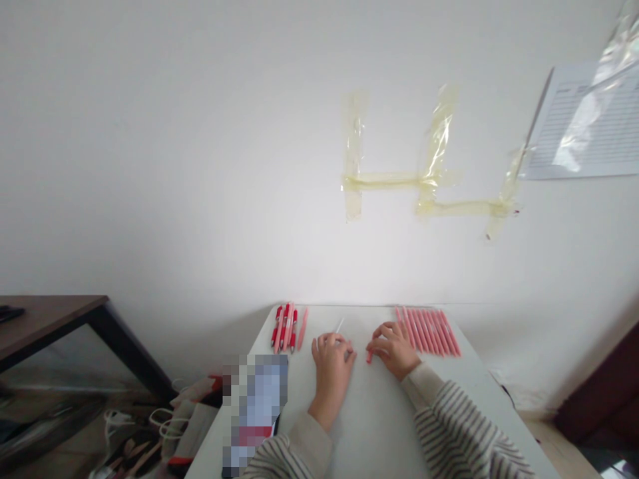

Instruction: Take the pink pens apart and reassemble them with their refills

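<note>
Over the middle of the white table, my left hand (333,366) has its fingers curled in a pinch. A thin white stick (340,324), perhaps a pen refill, points up beyond its fingertips, and a bit of pink shows by its index finger. Just to the right, my right hand (397,351) is closed on a short pink pen part (369,357), whose end pokes out below the fingers. Beyond that hand lies a row of several pink pens (434,331), side by side. At the far left are several red and pink pens (284,327), with a single pink pen (303,329) beside them.
A blurred-out flat object (259,406) lies along the left edge of the white table (374,432). The table's far edge meets a white wall. Bags and cables (170,426) sit on the floor at left, below a brown desk (54,319).
</note>
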The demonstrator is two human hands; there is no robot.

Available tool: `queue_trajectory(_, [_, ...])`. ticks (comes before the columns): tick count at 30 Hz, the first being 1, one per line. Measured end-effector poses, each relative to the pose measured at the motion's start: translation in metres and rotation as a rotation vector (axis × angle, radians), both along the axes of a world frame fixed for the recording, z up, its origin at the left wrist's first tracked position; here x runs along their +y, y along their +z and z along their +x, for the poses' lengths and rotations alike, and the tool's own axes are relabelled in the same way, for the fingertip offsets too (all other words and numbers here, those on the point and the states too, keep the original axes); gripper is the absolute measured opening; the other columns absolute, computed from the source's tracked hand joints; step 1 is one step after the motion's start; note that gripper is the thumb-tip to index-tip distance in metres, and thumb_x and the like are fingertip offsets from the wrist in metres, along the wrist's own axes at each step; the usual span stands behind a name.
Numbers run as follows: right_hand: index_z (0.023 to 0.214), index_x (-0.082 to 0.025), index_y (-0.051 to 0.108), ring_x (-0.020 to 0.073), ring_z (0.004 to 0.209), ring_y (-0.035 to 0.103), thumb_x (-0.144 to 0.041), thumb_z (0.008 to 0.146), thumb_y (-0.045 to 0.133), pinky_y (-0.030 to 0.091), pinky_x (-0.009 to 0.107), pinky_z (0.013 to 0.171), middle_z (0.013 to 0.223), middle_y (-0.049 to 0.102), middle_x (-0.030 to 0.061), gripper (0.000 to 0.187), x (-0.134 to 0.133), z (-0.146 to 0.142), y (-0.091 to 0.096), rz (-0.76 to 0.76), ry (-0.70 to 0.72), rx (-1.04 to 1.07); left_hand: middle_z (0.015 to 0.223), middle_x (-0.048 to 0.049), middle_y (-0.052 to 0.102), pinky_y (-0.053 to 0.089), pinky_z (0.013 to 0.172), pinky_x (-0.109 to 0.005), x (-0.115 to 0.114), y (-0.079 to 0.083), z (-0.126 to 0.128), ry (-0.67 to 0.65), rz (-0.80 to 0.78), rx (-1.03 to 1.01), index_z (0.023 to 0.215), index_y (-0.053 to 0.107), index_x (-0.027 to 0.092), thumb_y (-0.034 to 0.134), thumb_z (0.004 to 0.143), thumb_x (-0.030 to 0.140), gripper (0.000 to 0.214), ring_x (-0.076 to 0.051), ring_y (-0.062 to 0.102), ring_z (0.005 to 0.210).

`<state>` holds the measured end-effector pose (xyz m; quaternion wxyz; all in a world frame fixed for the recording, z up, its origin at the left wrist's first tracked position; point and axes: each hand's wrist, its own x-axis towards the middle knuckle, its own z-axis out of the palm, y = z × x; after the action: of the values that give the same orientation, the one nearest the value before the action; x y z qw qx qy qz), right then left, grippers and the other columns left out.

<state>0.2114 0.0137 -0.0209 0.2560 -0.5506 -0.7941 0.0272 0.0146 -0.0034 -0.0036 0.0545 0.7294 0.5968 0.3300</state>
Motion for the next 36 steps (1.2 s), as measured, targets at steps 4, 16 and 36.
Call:
queue_trajectory(4, [0.094, -0.038, 0.077, 0.0264, 0.121, 0.047, -0.025, 0.089, 0.064, 0.018, 0.06, 0.115, 0.109, 0.07, 0.0004, 0.019, 0.001, 0.001, 0.001, -0.025, 0.019, 0.003, 0.104, -0.0025, 0.064, 0.032, 0.106, -0.046, -0.001, 0.0, -0.001, 0.024, 0.008, 0.013, 0.081, 0.072, 0.026, 0.071, 0.078, 0.023, 0.004, -0.023, 0.05, 0.108])
queue_trajectory(16, [0.09, -0.032, 0.074, 0.0279, 0.121, 0.047, -0.027, 0.087, 0.061, 0.014, 0.064, 0.115, 0.101, 0.072, 0.0014, 0.014, -0.004, 0.002, 0.007, -0.022, -0.03, 0.033, 0.105, -0.0032, 0.064, 0.036, 0.101, -0.044, -0.002, 0.004, -0.01, 0.141, 0.068, 0.064, 0.091, 0.072, 0.027, 0.064, 0.085, 0.027, 0.011, -0.024, 0.05, 0.108])
queue_trajectory(36, [0.096, -0.033, 0.073, 0.0335, 0.13, 0.042, -0.036, 0.084, 0.063, 0.008, 0.073, 0.112, 0.112, 0.07, 0.0017, 0.015, -0.004, 0.004, 0.009, -0.022, -0.192, 0.006, 0.107, -0.0079, 0.064, 0.036, 0.096, -0.046, -0.006, 0.003, -0.019, 0.348, 0.044, 0.274, 0.105, 0.071, 0.024, 0.049, 0.09, 0.024, 0.027, -0.027, 0.051, 0.109])
